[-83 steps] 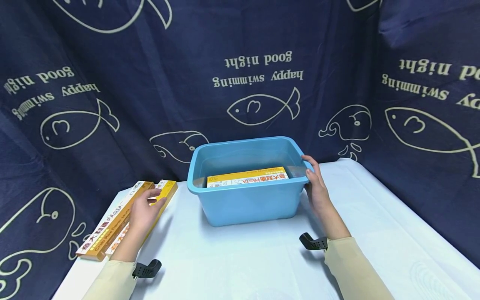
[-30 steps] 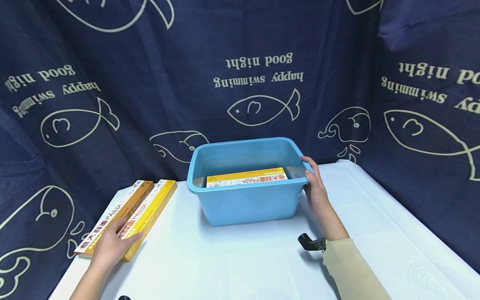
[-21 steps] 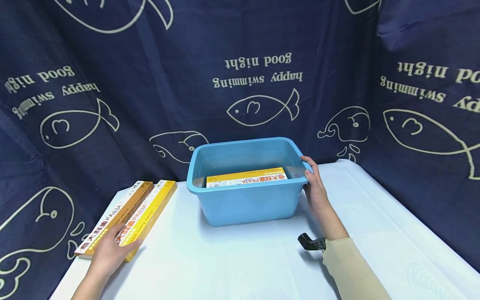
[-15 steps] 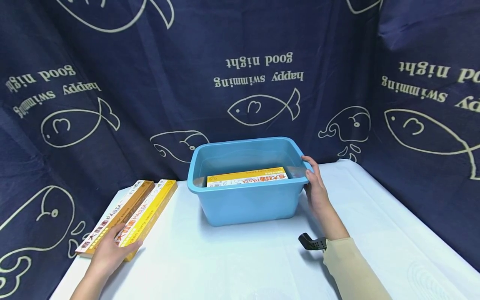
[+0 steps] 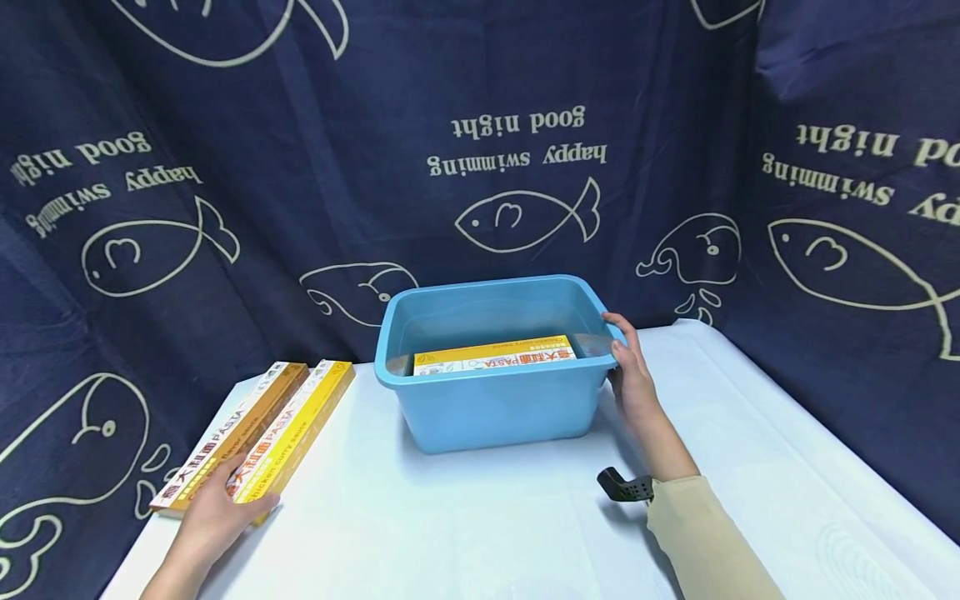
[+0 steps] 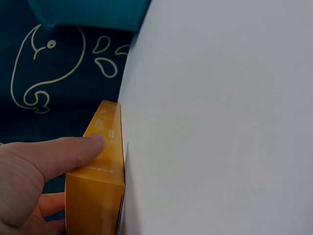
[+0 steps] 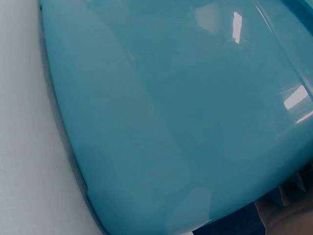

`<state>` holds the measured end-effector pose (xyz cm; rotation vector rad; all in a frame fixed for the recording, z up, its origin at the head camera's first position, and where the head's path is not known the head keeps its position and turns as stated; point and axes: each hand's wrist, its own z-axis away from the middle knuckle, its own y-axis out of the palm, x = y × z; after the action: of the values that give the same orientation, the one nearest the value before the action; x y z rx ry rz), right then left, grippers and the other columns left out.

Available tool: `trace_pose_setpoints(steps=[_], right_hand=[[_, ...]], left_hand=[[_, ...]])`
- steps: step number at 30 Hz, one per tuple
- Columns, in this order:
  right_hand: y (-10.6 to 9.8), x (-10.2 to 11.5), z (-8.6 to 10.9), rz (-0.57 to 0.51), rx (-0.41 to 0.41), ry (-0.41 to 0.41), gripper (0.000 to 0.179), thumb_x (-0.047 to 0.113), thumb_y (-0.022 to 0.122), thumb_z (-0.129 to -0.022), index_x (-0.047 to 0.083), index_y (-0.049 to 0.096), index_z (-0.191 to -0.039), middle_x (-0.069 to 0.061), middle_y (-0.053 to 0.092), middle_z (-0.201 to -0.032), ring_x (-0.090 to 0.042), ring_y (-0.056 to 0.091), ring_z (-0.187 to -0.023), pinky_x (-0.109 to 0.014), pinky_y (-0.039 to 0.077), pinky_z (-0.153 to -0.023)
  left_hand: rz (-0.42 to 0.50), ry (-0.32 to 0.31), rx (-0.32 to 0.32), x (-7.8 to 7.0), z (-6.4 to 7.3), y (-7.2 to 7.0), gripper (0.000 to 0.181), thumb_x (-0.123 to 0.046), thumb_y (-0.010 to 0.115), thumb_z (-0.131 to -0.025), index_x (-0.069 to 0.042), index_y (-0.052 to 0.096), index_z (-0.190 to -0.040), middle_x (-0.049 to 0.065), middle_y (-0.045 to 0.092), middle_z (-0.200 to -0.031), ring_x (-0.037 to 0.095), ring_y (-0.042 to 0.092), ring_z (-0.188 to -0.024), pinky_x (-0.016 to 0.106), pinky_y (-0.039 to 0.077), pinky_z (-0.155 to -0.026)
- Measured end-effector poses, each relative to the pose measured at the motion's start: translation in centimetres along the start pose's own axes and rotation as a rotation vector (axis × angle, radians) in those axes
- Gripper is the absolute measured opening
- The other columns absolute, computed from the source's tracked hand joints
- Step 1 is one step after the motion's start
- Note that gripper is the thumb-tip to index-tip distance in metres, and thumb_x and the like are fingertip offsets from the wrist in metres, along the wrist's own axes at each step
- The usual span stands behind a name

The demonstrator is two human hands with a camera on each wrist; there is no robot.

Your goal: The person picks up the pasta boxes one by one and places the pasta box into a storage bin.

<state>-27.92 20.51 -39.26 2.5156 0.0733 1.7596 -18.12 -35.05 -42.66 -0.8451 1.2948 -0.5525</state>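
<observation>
Two long pasta boxes lie side by side at the left of the table. One is white and brown (image 5: 255, 418), the other white and yellow (image 5: 303, 425). At the near end of the yellow pasta box, my left hand (image 5: 213, 510) has its thumb along the right side and its fingers over the far side. The left wrist view shows the thumb (image 6: 73, 152) pressed on that box (image 6: 95, 205). My right hand (image 5: 636, 379) grips the right rim of a blue plastic bin (image 5: 495, 412). Another yellow-and-white pasta box (image 5: 491, 354) sits inside the bin.
A white cloth (image 5: 420, 525) covers the table. Dark blue curtains (image 5: 360, 192) with fish and whale drawings hang close behind and on both sides. A black wrist mount (image 5: 626, 485) sits at the right cuff.
My left hand has moved from the far half of the boxes toward their near end and taken the yellow pasta box between thumb and fingers. My right hand stays on the bin's rim.
</observation>
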Motion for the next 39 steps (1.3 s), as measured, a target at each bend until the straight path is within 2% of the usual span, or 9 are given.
trace_pose_setpoints(steps=[7, 15, 22, 30, 33, 39], right_hand=[[0.0, 0.0, 0.0, -0.006, -0.003, 0.0, 0.052, 0.036, 0.034, -0.098, 0.03, 0.031, -0.15, -0.005, 0.015, -0.164, -0.033, 0.012, -0.152, -0.067, 0.001, -0.121], [0.1, 0.0, 0.0, -0.008, 0.0, 0.003, 0.052, 0.037, 0.034, -0.099, 0.03, 0.031, -0.15, -0.004, 0.014, -0.165, -0.033, 0.01, -0.153, -0.067, 0.0, -0.121], [0.1, 0.1, 0.0, -0.008, 0.001, 0.002, 0.052, 0.037, 0.034, -0.099, 0.03, 0.03, -0.15, -0.005, 0.013, -0.165, -0.034, 0.011, -0.152, -0.067, 0.0, -0.121], [0.1, 0.1, 0.1, -0.009, -0.002, 0.009, 0.052, 0.037, 0.035, -0.098, 0.03, 0.03, -0.15, -0.005, 0.013, -0.165, -0.035, 0.011, -0.153, -0.067, 0.0, -0.121], [0.1, 0.1, 0.1, -0.009, -0.001, 0.01, 0.052, 0.038, 0.035, -0.098, 0.03, 0.03, -0.15, -0.005, 0.014, -0.165, -0.035, 0.011, -0.152, -0.067, 0.0, -0.121], [0.1, 0.0, 0.1, 0.001, -0.002, 0.003, 0.053, 0.038, 0.034, -0.099, 0.03, 0.03, -0.151, -0.004, 0.014, -0.164, -0.034, 0.011, -0.153, -0.067, 0.0, -0.121]], left_hand=[[0.0, -0.004, -0.008, 0.3, 0.1, 0.1, 0.097, -0.023, 0.077, -0.081, 0.01, 0.019, -0.151, 0.041, 0.032, -0.146, 0.055, 0.038, -0.129, 0.064, 0.032, -0.108], [0.027, -0.064, -0.033, 0.1, 0.4, 0.3, 0.096, -0.024, 0.077, -0.081, 0.007, 0.021, -0.152, 0.038, 0.031, -0.148, 0.054, 0.035, -0.132, 0.066, 0.029, -0.109], [0.035, -0.092, -0.096, 0.0, 0.5, 0.4, 0.094, -0.023, 0.077, -0.079, 0.006, 0.026, -0.151, 0.038, 0.034, -0.147, 0.053, 0.038, -0.129, 0.064, 0.033, -0.106], [0.047, -0.075, -0.195, -0.1, 0.7, 0.3, 0.087, -0.027, 0.079, -0.079, 0.0, 0.036, -0.149, 0.037, 0.043, -0.143, 0.051, 0.046, -0.124, 0.055, 0.04, -0.096], [0.085, -0.078, -0.242, -0.1, 0.9, 0.4, 0.084, -0.025, 0.079, -0.078, -0.002, 0.039, -0.149, 0.035, 0.044, -0.144, 0.049, 0.046, -0.125, 0.051, 0.039, -0.094], [0.188, -0.061, -0.31, -0.3, 1.0, 0.6, 0.083, -0.017, 0.08, -0.079, -0.007, 0.039, -0.151, 0.03, 0.041, -0.15, 0.045, 0.041, -0.132, 0.048, 0.034, -0.097]])
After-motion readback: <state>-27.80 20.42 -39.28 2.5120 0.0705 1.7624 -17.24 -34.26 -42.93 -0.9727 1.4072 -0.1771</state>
